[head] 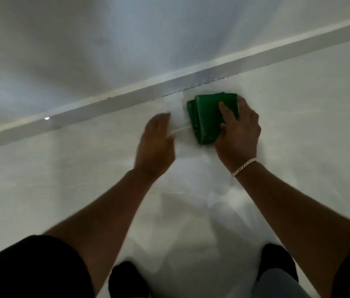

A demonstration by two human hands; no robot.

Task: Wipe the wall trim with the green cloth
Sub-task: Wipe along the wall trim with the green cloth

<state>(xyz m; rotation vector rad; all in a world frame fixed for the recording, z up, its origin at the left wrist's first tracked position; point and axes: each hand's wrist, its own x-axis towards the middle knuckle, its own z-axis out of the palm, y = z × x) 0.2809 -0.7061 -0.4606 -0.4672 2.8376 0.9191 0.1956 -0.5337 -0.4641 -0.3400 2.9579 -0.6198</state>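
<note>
Stage: early by the look of it. The folded, dark green cloth [209, 117] lies flat on the pale, glossy floor [62, 179], near the long white wall trim [126, 97] but not on it.
Right hand: the right hand [239, 134] is pressed down over the green cloth's right side, fingers spread and curled around its edge, thumb on top; it reads as gathering the cloth, not lifting it yet.
Left hand: the left hand [155, 145] sits just left of the cloth, blurred, fingers stretched out and holding nothing; whether it touches the floor, I cannot tell.
Done: nothing I can credit. No part of the trim shows a clear wiped stretch.
Left: the wiping itself, I judge, along the whole strip that runs from lower left up to upper right.
Trim condition: small pale specks and a dark, ragged line at the trim's bottom edge, just above the cloth; likely the grime to go after.
Around: plain white wall [169, 35] above the trim; a silver chain bracelet [243, 167] on the right wrist; dark shoes [127, 280] and dark shorts at the bottom of the view.
Floor marks: a pale streak between the two hands; spill or reflection, too blurred to call.
In the way: nothing stands between cloth and trim, and the strip is clear of objects along its visible length.
</note>
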